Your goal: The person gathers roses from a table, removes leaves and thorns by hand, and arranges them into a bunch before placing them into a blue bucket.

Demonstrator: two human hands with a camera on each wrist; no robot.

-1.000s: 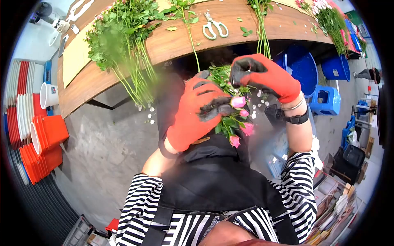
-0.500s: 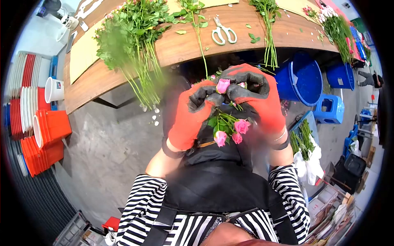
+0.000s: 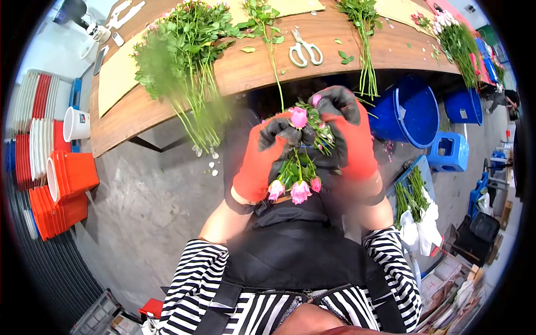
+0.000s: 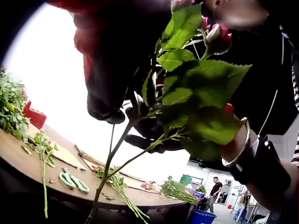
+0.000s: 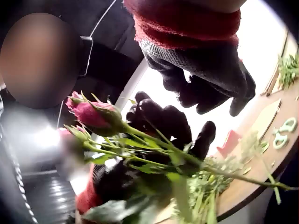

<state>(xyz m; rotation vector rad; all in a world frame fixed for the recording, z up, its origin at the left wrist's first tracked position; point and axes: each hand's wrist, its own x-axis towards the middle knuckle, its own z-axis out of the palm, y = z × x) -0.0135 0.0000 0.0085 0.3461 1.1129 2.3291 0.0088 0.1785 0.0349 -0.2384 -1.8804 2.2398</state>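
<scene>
My left hand [image 3: 267,146], in a red glove with black palm and fingers, pinches leafy rose stems [image 4: 107,168]. Three pink roses [image 3: 300,191] hang below it, toward the black apron. Another pink rose [image 3: 298,117] stands at its fingertips. Just to the right is my gloved right hand [image 3: 352,131], its fingers bent beside green leaves and a small pink bud or petal [image 3: 316,100]. I cannot tell whether it pinches that piece. The right wrist view shows this right hand [image 5: 201,70] above the rose heads [image 5: 96,114], fingers curved downward.
Cut roses [image 3: 178,61] lie on the wooden table [image 3: 234,70], beside a single stem [image 3: 272,61], scissors [image 3: 305,53] and another bunch [image 3: 365,50]. Blue buckets [image 3: 410,114] and a blue stool [image 3: 448,149] stand right. Wrapped stems [image 3: 413,195] lie near my right arm.
The rose heads below my left hand have swung down and left. My right hand came in beside the left, then drew slightly away to the right. The view has shifted a little.
</scene>
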